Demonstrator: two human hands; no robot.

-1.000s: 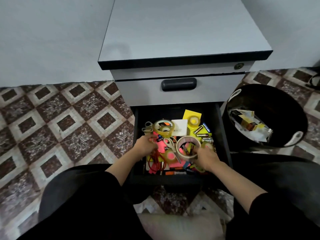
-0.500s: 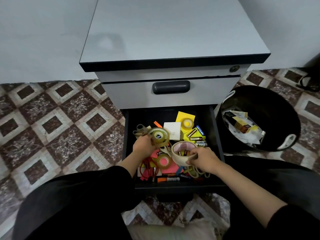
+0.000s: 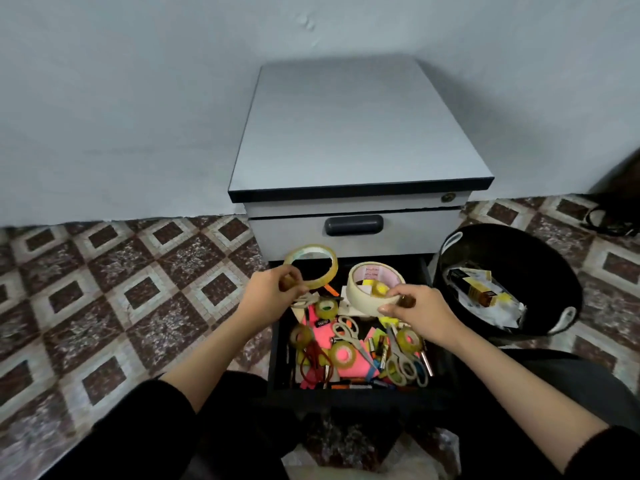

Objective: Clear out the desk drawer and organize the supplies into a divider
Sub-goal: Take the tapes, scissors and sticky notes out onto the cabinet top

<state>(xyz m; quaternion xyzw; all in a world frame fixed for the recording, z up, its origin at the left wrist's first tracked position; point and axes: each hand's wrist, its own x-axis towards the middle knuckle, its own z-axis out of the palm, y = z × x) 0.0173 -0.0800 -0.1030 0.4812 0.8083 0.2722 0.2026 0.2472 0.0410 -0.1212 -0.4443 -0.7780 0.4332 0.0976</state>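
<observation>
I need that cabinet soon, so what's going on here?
A person is at the cabinet with its bottom drawer open. The left hand holds a clear tape roll and the right hand a masking tape roll, both over the drawer. The drawer is crowded with scissors, small tape rolls, sticky notes and batteries. A bin with rubbish stands to the right. No divider is in view.

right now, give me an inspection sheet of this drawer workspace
surface: grey cabinet top, patterned tile floor
job's things: open drawer holding scissors, pink notes, batteries, small tape rolls; divider not seen
clutter: black bin with packaging, right of the drawer
hands: left hand holds clear tape roll; right hand holds masking tape roll, both rolls above the drawer
cables: dark cord on floor, far right
surroundings: plain wall behind
</observation>
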